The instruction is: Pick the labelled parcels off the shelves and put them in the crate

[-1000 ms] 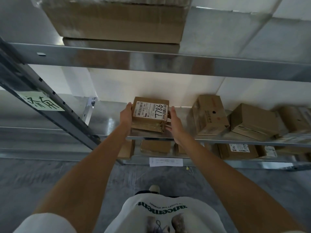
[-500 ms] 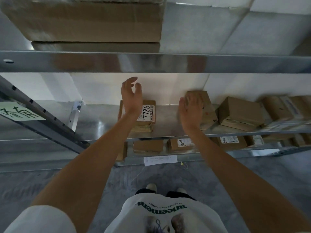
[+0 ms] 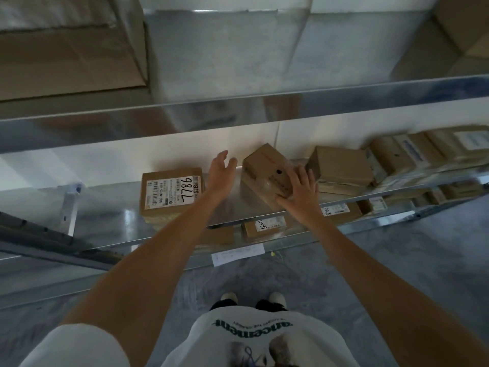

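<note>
Both hands have left the parcel marked 7786 (image 3: 171, 197), which now lies flat on the shelf (image 3: 111, 215) at centre left of the frame, label up, and have shifted toward the tilted parcel (image 3: 267, 176) at frame centre. Right hand (image 3: 300, 190) rests on the near right corner of that parcel, fingers (image 3: 304, 174) spread and laid over its top face; no closed grip is visible. Left hand (image 3: 221, 172) hangs in the gap between the two parcels, fingers apart and relaxed, touching neither as far as can be seen. The tilted parcel stands on one lower edge, its long axis running from lower right toward upper left of the frame. Its free left face lies just right of the left hand's palm. Judgement: the right hand is nearer and steadies; the left must close rightward against the opposite face. No crate is in view.
</note>
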`<state>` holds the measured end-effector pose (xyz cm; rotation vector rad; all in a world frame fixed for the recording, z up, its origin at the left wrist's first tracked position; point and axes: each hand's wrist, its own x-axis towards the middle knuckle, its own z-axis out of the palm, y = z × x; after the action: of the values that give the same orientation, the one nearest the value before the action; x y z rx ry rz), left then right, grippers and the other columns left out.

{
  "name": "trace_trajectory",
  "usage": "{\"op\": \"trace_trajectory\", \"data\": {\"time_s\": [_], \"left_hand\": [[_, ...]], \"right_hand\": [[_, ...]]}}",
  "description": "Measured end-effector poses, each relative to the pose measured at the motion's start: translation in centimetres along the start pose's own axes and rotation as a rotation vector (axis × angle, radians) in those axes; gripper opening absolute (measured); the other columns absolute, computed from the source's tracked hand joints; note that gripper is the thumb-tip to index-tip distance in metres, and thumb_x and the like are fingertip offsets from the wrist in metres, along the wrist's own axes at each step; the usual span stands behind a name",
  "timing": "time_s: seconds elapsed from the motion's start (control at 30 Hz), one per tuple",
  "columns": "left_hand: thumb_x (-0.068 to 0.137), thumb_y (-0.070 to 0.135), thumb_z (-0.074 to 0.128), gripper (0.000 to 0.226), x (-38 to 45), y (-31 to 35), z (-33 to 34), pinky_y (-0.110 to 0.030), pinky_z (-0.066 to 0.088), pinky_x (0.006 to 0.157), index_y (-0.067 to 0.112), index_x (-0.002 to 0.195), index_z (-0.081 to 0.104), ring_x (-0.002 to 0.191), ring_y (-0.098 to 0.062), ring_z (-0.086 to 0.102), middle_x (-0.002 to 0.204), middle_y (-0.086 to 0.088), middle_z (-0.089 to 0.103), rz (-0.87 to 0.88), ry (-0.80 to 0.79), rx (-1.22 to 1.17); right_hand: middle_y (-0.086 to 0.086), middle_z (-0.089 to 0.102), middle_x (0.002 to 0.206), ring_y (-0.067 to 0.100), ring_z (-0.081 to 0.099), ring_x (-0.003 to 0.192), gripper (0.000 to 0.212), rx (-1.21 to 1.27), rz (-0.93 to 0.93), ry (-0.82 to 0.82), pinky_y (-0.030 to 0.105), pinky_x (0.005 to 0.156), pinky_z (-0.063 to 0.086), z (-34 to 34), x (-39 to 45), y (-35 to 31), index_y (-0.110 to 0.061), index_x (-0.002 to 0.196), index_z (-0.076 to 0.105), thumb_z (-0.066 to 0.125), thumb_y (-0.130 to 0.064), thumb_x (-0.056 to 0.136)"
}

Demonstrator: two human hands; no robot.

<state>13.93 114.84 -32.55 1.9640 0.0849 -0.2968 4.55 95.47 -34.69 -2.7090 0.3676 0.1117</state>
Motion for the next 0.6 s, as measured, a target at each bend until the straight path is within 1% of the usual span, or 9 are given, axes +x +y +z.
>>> {"op": "trace_trajectory", "data": {"time_s": [0.1,0.17,0.23,0.3,0.33,0.4,0.5,0.53,0.6], "left_hand": [[0.100,0.035,0.038,0.053,-0.5,-0.3,1.1,-0.040,0.030,0.114,0.011,0.147,0.034,0.137,-0.025,0.037,0.149,-0.009,0.040,-0.068,-0.133,0.000],[0.099,0.038,0.036,0.051,-0.9,-0.6,1.9,-0.041,0.035,0.110,0.008,0.140,0.045,0.128,-0.025,0.047,0.136,-0.010,0.052,-0.093,-0.202,-0.004],[0.100,0.031,0.038,0.040,-1.2,-0.7,2.6,-0.041,0.040,0.105,0.009,0.129,0.055,0.116,-0.024,0.055,0.122,-0.007,0.061,-0.121,-0.228,-0.019],[0.099,0.028,0.042,0.036,-1.5,-0.8,3.0,-0.043,0.041,0.106,0.012,0.127,0.057,0.115,-0.024,0.056,0.121,-0.006,0.063,-0.138,-0.219,-0.056],[0.099,0.028,0.044,0.035,-1.6,-0.9,3.2,-0.043,0.041,0.106,0.012,0.127,0.057,0.115,-0.023,0.057,0.120,-0.005,0.063,-0.149,-0.212,-0.074],[0.099,0.026,0.045,0.033,-2.0,-0.6,3.3,-0.038,0.043,0.101,0.013,0.126,0.058,0.112,-0.021,0.057,0.117,-0.003,0.062,-0.179,-0.204,-0.122],[0.100,0.026,0.042,0.023,-2.6,0.0,3.0,-0.027,0.043,0.087,0.017,0.105,0.063,0.098,-0.013,0.058,0.104,-0.001,0.063,-0.206,-0.126,-0.233],[0.101,0.027,0.039,0.025,-2.8,0.2,2.6,-0.027,0.041,0.088,0.019,0.099,0.063,0.095,-0.012,0.056,0.102,0.000,0.063,-0.213,-0.082,-0.273],[0.103,0.027,0.035,0.031,-2.9,0.1,1.9,-0.029,0.039,0.097,0.015,0.103,0.063,0.095,-0.014,0.057,0.100,-0.001,0.065,-0.238,-0.026,-0.414]], "right_hand": [[-0.001,-0.003,0.164,0.033,-0.008,0.149,0.087,-0.091,-0.197,-0.050,0.056,0.120,0.005,-1.3,0.2,1.8,-0.037,0.154,0.013,0.063,-0.053,0.084],[-0.002,-0.009,0.163,0.031,-0.006,0.150,0.088,-0.076,-0.232,-0.040,0.052,0.119,0.008,-1.3,0.4,2.7,-0.040,0.153,0.011,0.065,-0.051,0.085],[0.001,0.005,0.163,0.028,0.011,0.149,0.097,0.191,-0.109,-0.034,0.047,0.114,0.023,-0.7,0.3,3.1,-0.036,0.154,0.011,0.074,-0.041,0.080],[0.004,0.036,0.152,0.023,0.041,0.137,0.102,0.673,0.103,-0.055,0.040,0.107,0.042,-0.1,-0.2,3.1,-0.025,0.153,0.015,0.080,-0.033,0.075],[0.004,0.048,0.143,0.020,0.051,0.127,0.095,0.823,0.182,-0.084,0.030,0.097,0.051,0.1,-0.6,2.9,-0.018,0.151,0.020,0.078,-0.028,0.078],[0.001,0.059,0.128,0.019,0.058,0.118,0.068,0.852,0.239,-0.127,0.009,0.072,0.050,0.5,-1.2,2.6,-0.010,0.144,0.035,0.069,-0.024,0.088],[-0.005,0.060,0.114,0.018,0.059,0.112,0.050,0.862,0.216,-0.066,0.006,0.065,0.045,0.7,-1.0,2.4,-0.009,0.136,0.047,0.062,-0.030,0.093],[-0.004,0.061,0.110,0.017,0.059,0.107,0.046,0.879,0.216,-0.044,0.005,0.064,0.045,0.5,-0.8,2.1,-0.007,0.133,0.050,0.059,-0.032,0.095],[-0.004,0.061,0.100,0.013,0.059,0.093,0.038,0.939,0.226,-0.011,0.002,0.056,0.043,-0.6,-0.3,1.4,-0.004,0.121,0.055,0.054,-0.034,0.097]]}}
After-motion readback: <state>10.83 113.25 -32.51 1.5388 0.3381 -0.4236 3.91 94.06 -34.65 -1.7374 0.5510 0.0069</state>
